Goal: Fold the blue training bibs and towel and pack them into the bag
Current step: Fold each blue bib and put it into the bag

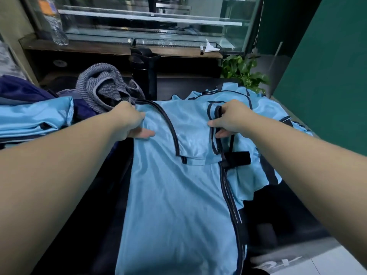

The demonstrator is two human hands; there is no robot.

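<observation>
A light blue training bib [178, 195] with dark trim lies spread lengthwise on the dark table in front of me. My left hand [131, 121] grips its far left shoulder edge. My right hand [230, 120] pinches the right shoulder strap, fingers curled round the dark trim. A pile of more blue bibs [264, 116] lies under and behind it at the right. Folded blue bibs [35, 118] are stacked at the left. A grey striped towel [103, 86] lies crumpled behind my left hand. A dark navy bag [17, 88] shows at the far left.
A black bottle [145, 72] stands behind the bib at the centre. A green plant [244, 72] is at the back right. A glass display case and a wooden shelf [79, 47] run along the back. The table's front right edge meets pale floor tiles [327, 261].
</observation>
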